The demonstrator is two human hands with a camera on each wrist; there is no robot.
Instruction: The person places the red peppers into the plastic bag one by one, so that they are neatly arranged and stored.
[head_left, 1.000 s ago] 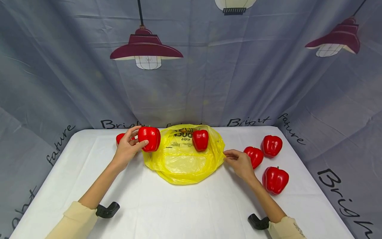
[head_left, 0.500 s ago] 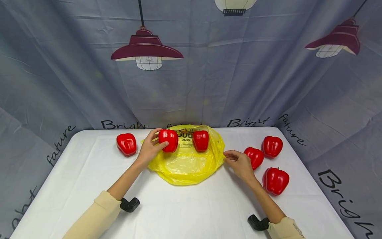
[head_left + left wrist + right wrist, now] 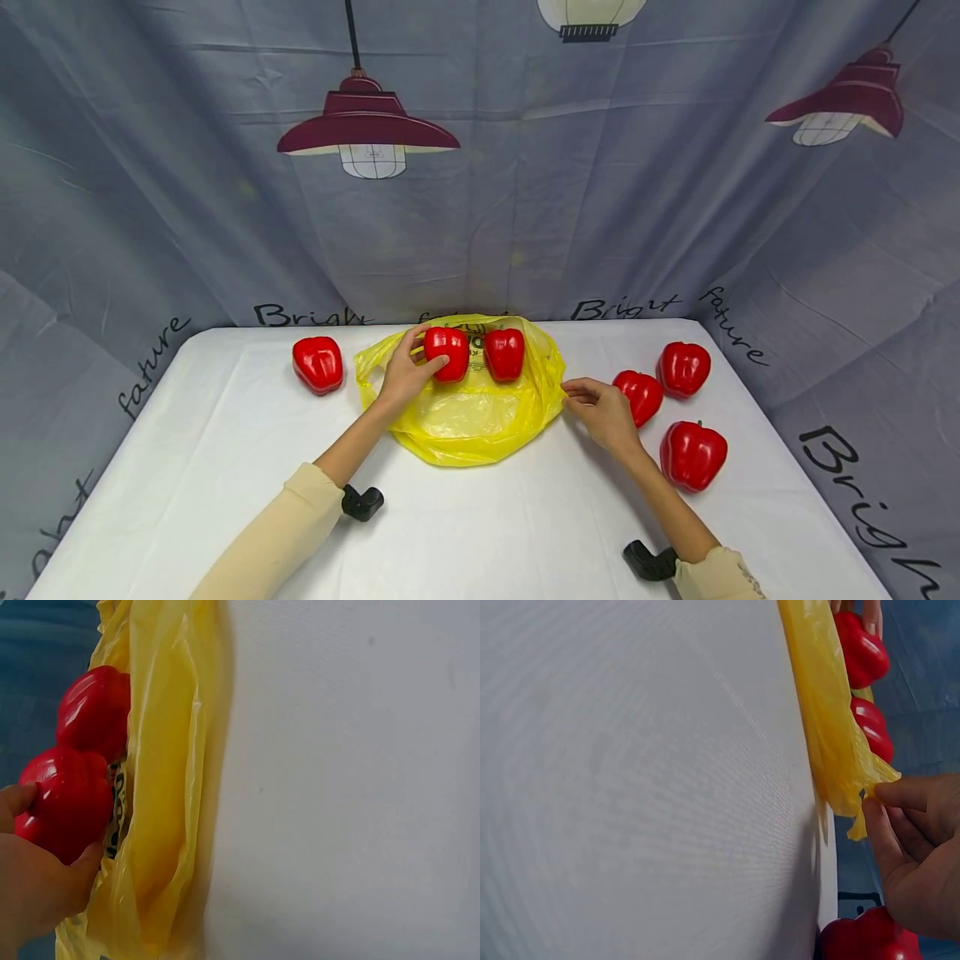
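Observation:
My left hand [image 3: 406, 375] grips a red bell pepper [image 3: 447, 354] over the open mouth of a yellow plastic bag [image 3: 465, 421]. In the left wrist view, thumb and fingers lie on either side of this held pepper [image 3: 67, 802]. A second bell pepper [image 3: 504, 354] sits inside the bag, just right of the held one. At the bag's right edge, my right hand [image 3: 602, 410] pinches the rim. The right wrist view shows the yellow film [image 3: 877, 776] between thumb and forefinger.
One bell pepper [image 3: 318, 365] lies on the white table [image 3: 450, 533] left of the bag. Right of the bag are three more: a pepper [image 3: 638, 396] beside my right hand, a farther pepper [image 3: 683, 369] and a nearer pepper [image 3: 693, 456]. A grey printed curtain [image 3: 480, 233] stands behind.
My left hand has carried its bell pepper rightward from the bag's left edge to beside the pepper inside, uncovering the one on the left. My right hand has kept its place at the rim.

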